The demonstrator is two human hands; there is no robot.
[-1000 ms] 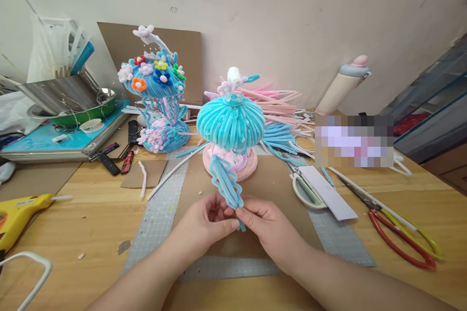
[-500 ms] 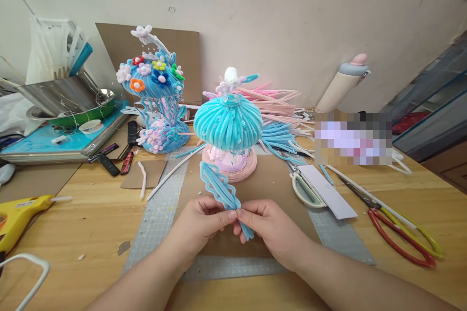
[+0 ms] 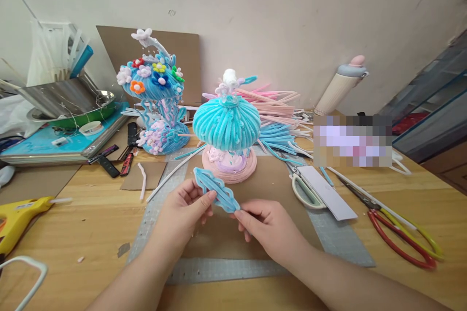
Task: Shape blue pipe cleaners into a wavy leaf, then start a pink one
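Observation:
A bundle of blue pipe cleaners, partly wavy, is held between my two hands above the brown cardboard sheet. My left hand pinches its side between thumb and fingers. The lower right end is gripped by my right hand, whose fingers hide the tip. Just beyond stands a turquoise domed pipe-cleaner lamp shape on a round pink base, with a white and lilac topper. Farther left is a blue pipe-cleaner piece covered with small coloured flowers.
White-handled scissors and a white card lie right, beside red-and-yellow-handled scissors. A yellow glue gun sits left. Pink pipe cleaners and blue ones are piled behind, near a cream bottle. A grey cutting mat lies under the cardboard.
My left hand has slid up and left along the bundle, away from my right hand. The bundle now lies flatter and its lower end no longer hangs out below my fingers.

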